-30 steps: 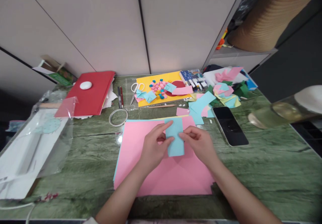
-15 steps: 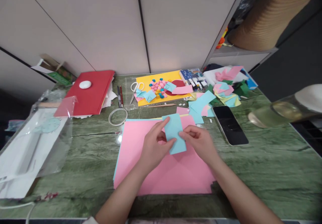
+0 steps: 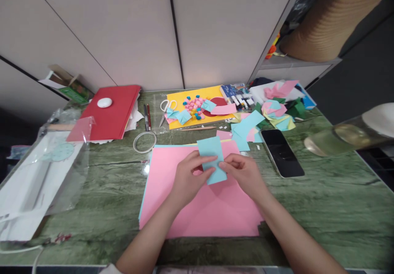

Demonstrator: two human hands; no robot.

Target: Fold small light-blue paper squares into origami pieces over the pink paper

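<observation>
Before us spreads a green table with a dark marbled grain (image 3: 332,220), and on its near middle lies a broad pile of smooth pink paper sheets (image 3: 212,220), a blue edge peeping out along its left side. Smaller than that, far left, we see a flat red folder (image 3: 113,109). Over the pile work our two bare hands: the left hand (image 3: 187,179) lays thumb and index fingertips close together, slightly parted, on the face of a small rectangular light-blue paper (image 3: 209,147), while the right hand (image 3: 244,173) pinches its right edge between thumb and index finger. That paper sits between our hands, above the far part of the pile, its far end leaning left. Since a moment ago, our left index finger has slid from near the far end down to the middle, and the paper has tilted from almost straight; we judge that this gathers the hold around its centre, leaving the far end free. The remaining left fingers are mostly hidden, so we cannot tell whether they grip from behind. The paper's underside is out of sight, any crease is too faint to make out, and both forearms are cut off by the near edge of view.
</observation>
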